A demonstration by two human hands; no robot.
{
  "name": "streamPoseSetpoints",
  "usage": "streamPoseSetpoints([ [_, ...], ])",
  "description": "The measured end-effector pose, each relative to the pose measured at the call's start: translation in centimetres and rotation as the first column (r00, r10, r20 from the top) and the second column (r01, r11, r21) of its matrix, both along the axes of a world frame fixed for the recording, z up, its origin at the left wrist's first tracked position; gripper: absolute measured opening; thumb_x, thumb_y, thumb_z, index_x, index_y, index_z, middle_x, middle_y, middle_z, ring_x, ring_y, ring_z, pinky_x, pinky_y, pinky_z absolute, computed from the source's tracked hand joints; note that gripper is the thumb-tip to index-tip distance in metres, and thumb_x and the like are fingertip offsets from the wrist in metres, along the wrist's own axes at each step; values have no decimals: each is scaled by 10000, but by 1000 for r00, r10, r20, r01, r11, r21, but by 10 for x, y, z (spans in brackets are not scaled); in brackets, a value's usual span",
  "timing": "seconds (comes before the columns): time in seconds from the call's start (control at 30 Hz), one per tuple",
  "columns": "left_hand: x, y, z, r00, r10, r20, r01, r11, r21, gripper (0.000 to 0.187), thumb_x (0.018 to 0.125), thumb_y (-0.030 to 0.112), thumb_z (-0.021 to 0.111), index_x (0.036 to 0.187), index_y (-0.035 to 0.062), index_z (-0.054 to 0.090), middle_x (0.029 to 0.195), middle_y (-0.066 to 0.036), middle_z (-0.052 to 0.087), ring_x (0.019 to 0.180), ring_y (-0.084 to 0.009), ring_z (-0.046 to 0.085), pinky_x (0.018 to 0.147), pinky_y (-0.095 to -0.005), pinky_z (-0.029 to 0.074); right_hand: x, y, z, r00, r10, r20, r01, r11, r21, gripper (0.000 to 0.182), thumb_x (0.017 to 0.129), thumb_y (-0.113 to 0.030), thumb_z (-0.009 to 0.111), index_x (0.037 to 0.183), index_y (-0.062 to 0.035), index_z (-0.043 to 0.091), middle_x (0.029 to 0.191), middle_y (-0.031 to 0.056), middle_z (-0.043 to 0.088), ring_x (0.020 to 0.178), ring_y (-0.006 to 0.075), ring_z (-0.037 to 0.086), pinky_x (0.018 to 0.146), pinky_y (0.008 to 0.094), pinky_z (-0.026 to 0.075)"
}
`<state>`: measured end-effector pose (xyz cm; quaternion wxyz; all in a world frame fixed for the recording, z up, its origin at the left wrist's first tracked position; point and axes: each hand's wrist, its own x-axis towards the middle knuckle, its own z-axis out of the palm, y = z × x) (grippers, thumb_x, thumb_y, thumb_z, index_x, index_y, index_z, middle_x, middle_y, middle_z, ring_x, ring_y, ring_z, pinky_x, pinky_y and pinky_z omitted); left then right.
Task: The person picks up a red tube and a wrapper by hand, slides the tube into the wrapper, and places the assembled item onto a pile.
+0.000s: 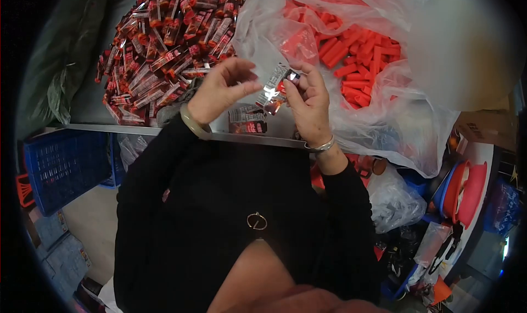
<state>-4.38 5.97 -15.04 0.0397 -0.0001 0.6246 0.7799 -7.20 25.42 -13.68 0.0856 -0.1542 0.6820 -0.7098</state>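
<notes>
My right hand (312,104) pinches a shiny printed plastic wrapper (271,89) between thumb and fingers, over the table's near edge. The wrapper has clear, red and dark parts and catches the light. My left hand (224,89) is open, its thumb and fingers apart, the thumb tip right by the wrapper's left edge. Below the wrapper, flat printed wrappers (248,119) lie at the table edge. Behind my left hand is a large heap of small wrapped red tubes (170,44). To the right, a clear plastic bag (258,22) lies spread open around many plain red tubes (365,57).
The metal table edge (110,129) runs in front of me. Blue crates (66,165) stand below left. At lower right are a knotted plastic bag (395,195), red basins (466,195) and a cardboard box (486,129). A blurred round patch covers the upper right.
</notes>
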Motion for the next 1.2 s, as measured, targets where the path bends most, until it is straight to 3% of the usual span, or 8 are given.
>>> streamPoseSetpoints([
  [0.1,11,24,-11,974,-84,211,13,949,316,129,854,52,647,967,7,604,875,-50,661,791,-111,632,740,-238,501,-1,-2,-2,999,3,-52,0,999,55,273,875,12,546,1140,5,483,780,5,566,708,33,488,627,196,420],
  [0.27,9,18,-27,992,-19,123,-8,976,219,64,866,44,627,907,-5,625,821,-41,665,741,-91,623,699,-227,496,-30,25,1,981,29,-192,34,949,313,212,862,-42,569,1069,-11,534,770,62,574,685,125,540,630,261,453],
  [0.37,14,11,-40,998,32,63,-37,996,78,67,873,42,618,878,-23,631,800,-23,658,705,-47,582,672,-209,480,-81,74,-3,807,127,-576,336,704,626,185,830,-76,570,1009,-29,579,884,135,584,795,291,593,687,361,476],
  [0.53,21,10,-54,999,41,-30,-46,982,-182,119,895,82,596,891,-29,637,752,11,630,681,-22,525,635,-200,455,-134,138,-29,751,504,-426,446,88,891,267,733,-47,590,989,-103,642,968,146,578,940,305,570,778,418,453],
  [0.63,23,7,-54,999,29,31,-20,966,-258,154,910,128,582,912,-9,650,740,19,626,679,-30,529,616,-208,451,-139,142,-36,718,590,-369,450,11,893,300,707,-67,613,999,-124,651,983,138,573,964,301,559,804,430,440],
  [0.9,24,5,-45,974,5,-226,-117,868,-483,162,894,144,586,941,0,645,795,-107,619,799,-219,582,734,-319,458,-142,137,-39,658,645,-389,454,73,888,320,700,-76,664,1012,-63,593,1011,134,566,1006,313,532,812,426,435],
  [1.1,25,7,-41,927,-41,-373,-175,832,-526,102,875,113,596,906,26,640,783,-97,601,763,-255,550,703,-349,445,-133,123,-43,657,589,-470,315,351,882,338,760,-82,633,1063,-36,490,935,170,588,903,350,566,744,426,455],
  [1.2,25,6,-40,905,-73,-418,-192,809,-556,81,867,96,596,905,37,638,779,-87,598,753,-255,535,687,-357,437,-104,92,-16,800,239,-550,271,674,687,330,818,-122,634,1081,-22,461,867,132,601,769,268,594,658,361,475],
])
